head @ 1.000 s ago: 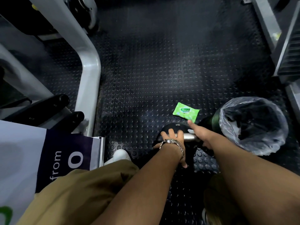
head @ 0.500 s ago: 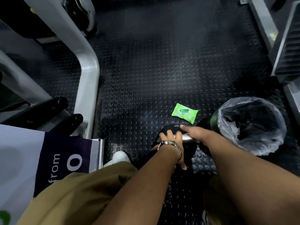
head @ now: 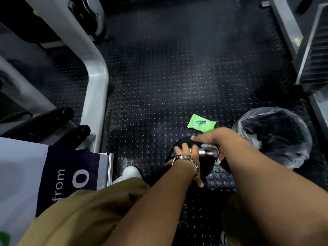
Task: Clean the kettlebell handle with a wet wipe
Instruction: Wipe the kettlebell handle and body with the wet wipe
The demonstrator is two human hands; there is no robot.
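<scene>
On studded gym floor point(head: 177, 82) beside bin point(head: 294, 153), kettlebell handle point(head: 206, 151) runs left-right under both hands: L hand point(head: 188, 159) fingers curl over its left end, R hand point(head: 214, 139) clamps wet wipe point(head: 219, 159) round right end.

I see black studded rubber floor point(head: 168, 77) spreading beyond the fingers point(head: 178, 149), dimly lit. A grey machine frame point(head: 96, 82) stands well left of them, a plastic-lined bin point(head: 276, 110) near their right.
</scene>
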